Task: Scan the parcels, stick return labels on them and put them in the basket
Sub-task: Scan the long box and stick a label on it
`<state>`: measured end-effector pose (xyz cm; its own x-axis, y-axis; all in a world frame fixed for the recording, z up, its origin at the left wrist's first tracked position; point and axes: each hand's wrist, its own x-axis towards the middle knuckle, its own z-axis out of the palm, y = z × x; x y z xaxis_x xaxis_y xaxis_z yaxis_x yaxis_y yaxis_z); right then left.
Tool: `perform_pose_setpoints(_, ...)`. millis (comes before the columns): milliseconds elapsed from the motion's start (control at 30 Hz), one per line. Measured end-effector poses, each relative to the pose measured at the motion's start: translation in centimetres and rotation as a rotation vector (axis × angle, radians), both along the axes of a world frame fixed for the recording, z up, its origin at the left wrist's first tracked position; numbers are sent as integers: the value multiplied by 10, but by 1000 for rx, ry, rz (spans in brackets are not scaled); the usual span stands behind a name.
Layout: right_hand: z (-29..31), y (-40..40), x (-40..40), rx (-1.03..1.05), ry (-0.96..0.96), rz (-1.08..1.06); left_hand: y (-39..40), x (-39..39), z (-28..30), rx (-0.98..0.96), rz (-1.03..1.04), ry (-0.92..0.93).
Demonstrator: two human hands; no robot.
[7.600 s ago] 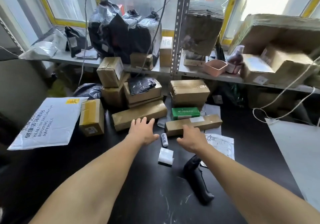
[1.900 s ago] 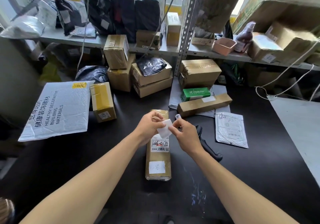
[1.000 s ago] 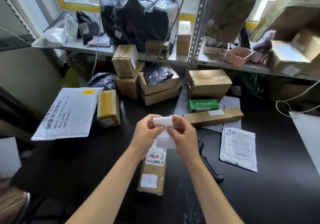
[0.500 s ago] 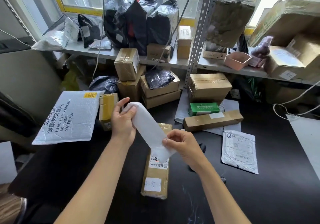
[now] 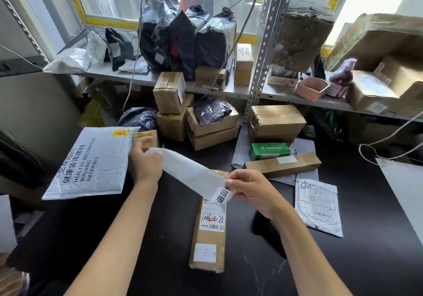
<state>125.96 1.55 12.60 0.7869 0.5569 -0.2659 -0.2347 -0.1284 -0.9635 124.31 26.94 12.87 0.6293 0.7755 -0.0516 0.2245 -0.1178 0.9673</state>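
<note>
A long brown cardboard parcel [image 5: 209, 231] lies lengthwise on the black table [image 5: 366, 261], with a shipping label and handwritten number on top. Above it I stretch a white strip of label backing [image 5: 190, 172]. My left hand [image 5: 145, 161] grips the strip's upper left end. My right hand [image 5: 250, 191] pinches the lower right end, where a return label [image 5: 223, 195] with black characters shows. The black scanner [image 5: 263, 229] lies mostly hidden under my right forearm.
A white bubble mailer [image 5: 91, 165] lies at left, a grey poly mailer [image 5: 317, 206] at right. Stacked boxes [image 5: 212, 130], a green box [image 5: 270, 151] and a long carton [image 5: 282, 165] crowd the table's back. A metal shelf [image 5: 229, 91] holds bags and boxes.
The label roll has been unrolled into a long strip. My left hand moved up and left with it, my right hand stayed low, and printed characters now show at the right end.
</note>
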Motion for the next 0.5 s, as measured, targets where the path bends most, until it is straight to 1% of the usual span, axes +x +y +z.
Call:
perform_pose_setpoints(33,2,3,1,-38,-26,5,0,-2,1,154,-65,9)
perform_pose_setpoints(100,6,10,5,-91,-81,9,-5,-8,7,417,-276,-126)
perform_pose_setpoints(167,11,17,7,-117,-128,-10,-17,-14,12,687,-450,-215)
perform_pose_setpoints(200,13,19,7,-135,-159,-25,-22,-16,13,806,-496,-243)
perform_pose_setpoints(267,18,24,6,-188,-228,-66,-30,-21,15,992,-511,-292)
perform_pose_setpoints(300,19,26,5,-221,-262,-93,-32,-24,17,1027,-500,-325)
perform_pose_setpoints(400,17,30,5,-298,-294,-190,-42,-39,32,1004,-458,-450)
perform_pose_setpoints(500,13,31,5,-321,-287,-279,-61,-60,44,1028,-480,-493)
